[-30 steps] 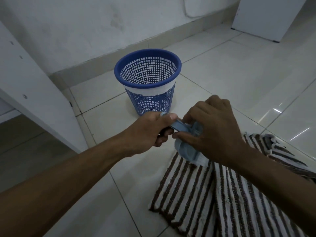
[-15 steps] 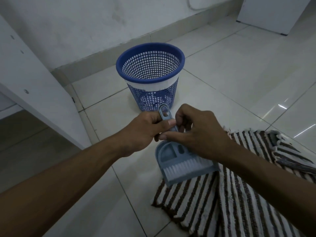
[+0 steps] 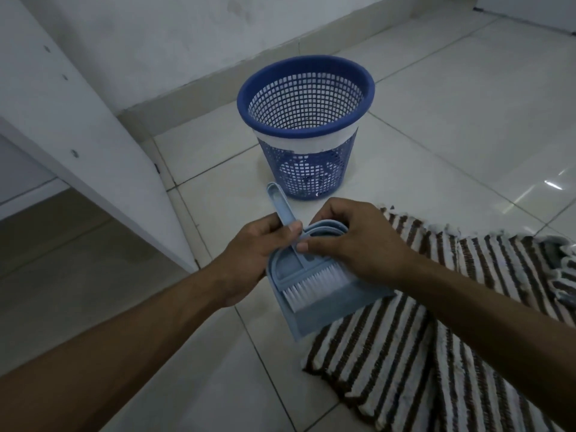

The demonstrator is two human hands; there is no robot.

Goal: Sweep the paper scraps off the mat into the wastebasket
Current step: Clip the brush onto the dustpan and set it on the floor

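Observation:
A light blue dustpan [image 3: 327,310] with a small white-bristled brush [image 3: 311,283] nested in it is held over the floor, at the mat's near-left edge. My left hand [image 3: 249,254] grips the pan's left side and the handle [image 3: 280,207], which sticks up toward the wastebasket. My right hand [image 3: 349,241] pinches the brush's back near the handle's base. The blue mesh wastebasket [image 3: 307,85] stands upright just beyond, with white showing through its mesh. The brown-and-white striped mat [image 3: 436,322] lies at the right, its far right end bunched up. No paper scraps show on it.
A white cabinet panel [image 3: 71,126] slants in from the left, close to my left arm. A wall with a baseboard [image 3: 280,54] runs behind the wastebasket. Glossy white floor tiles [image 3: 467,113] stretch to the right.
The dustpan and brush, first bunched between my hands, now lie flat-faced and lower, with the handle pointing up. The view has moved closer to the wastebasket.

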